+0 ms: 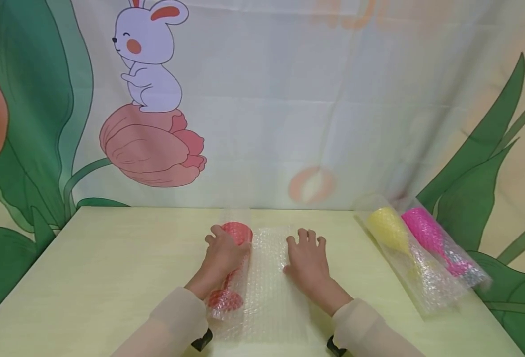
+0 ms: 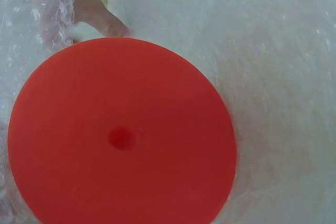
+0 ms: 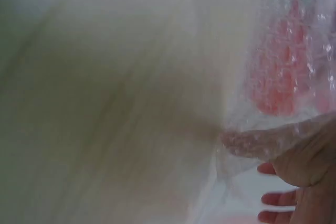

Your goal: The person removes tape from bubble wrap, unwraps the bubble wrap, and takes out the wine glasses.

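Here we have the left hand (image 1: 223,252) curled round the red goblet (image 1: 238,232) beneath it, the right hand (image 1: 308,259) spread, fingers apart, on bubble wrap (image 1: 268,302) thumb-side of the left, and we reckon uneven pressure could skew the wrap, baring the foot (image 2: 122,135).

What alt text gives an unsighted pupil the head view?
The left hand grips a red goblet partly in bubble wrap on a table; the right hand is at the wrap's edge. A wrapped yellow goblet and wrapped pink goblet lie further right.
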The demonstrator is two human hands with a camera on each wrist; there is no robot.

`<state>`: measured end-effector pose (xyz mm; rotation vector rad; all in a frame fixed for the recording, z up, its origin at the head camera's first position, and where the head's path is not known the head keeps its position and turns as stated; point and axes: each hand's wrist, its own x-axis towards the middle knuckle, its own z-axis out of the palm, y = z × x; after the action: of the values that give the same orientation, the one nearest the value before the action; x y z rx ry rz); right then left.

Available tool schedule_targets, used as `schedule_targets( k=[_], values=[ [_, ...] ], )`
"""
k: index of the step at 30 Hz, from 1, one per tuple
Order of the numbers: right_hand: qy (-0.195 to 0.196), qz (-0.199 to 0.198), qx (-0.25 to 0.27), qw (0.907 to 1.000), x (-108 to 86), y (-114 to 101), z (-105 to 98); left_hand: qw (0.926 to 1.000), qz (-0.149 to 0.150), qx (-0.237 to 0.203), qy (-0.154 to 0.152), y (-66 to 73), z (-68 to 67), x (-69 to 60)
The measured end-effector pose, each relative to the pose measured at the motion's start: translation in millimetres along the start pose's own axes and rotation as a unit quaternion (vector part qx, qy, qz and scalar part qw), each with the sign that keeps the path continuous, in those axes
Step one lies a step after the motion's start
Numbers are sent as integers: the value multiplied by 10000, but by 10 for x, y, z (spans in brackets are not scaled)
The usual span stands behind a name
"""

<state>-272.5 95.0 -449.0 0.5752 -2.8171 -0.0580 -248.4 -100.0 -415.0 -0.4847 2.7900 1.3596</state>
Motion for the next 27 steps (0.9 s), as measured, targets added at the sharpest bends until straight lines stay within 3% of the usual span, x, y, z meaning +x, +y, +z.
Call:
schedule_targets(
  k=[3, 6, 9, 12, 16, 20, 23, 27],
  values=[
    [371, -873, -818, 9921, 8, -53, 18, 10000, 0, -52, 2, -3, 1, 2],
    [557, -1658, -1325, 9756, 19, -75, 45, 10000, 10, -80, -4, -6, 1, 2],
    [480, -2574, -1336, 9558, 18, -68, 82, 10000, 10, -58, 6, -10, 1, 5],
    [285, -3147, -991, 9436, 15, -47, 111, 10000, -7, -66, 11, -13, -14, 4],
    [-26, -3178, -311, 9477, 8, -5, 97, 9999, 9, -148, -64, -25, -40, 4],
    [-666, -3089, 135, 9487, 18, 14, 29, 9997, -66, -153, -154, -34, -77, 12],
    [-1125, -2987, 506, 9463, 52, 23, -28, 9996, -153, -147, -202, -41, -117, 15],
    [-1415, -2942, 901, 9409, 114, 32, -90, 9997, -157, -1, -207, -59, -165, 18]
  ],
)
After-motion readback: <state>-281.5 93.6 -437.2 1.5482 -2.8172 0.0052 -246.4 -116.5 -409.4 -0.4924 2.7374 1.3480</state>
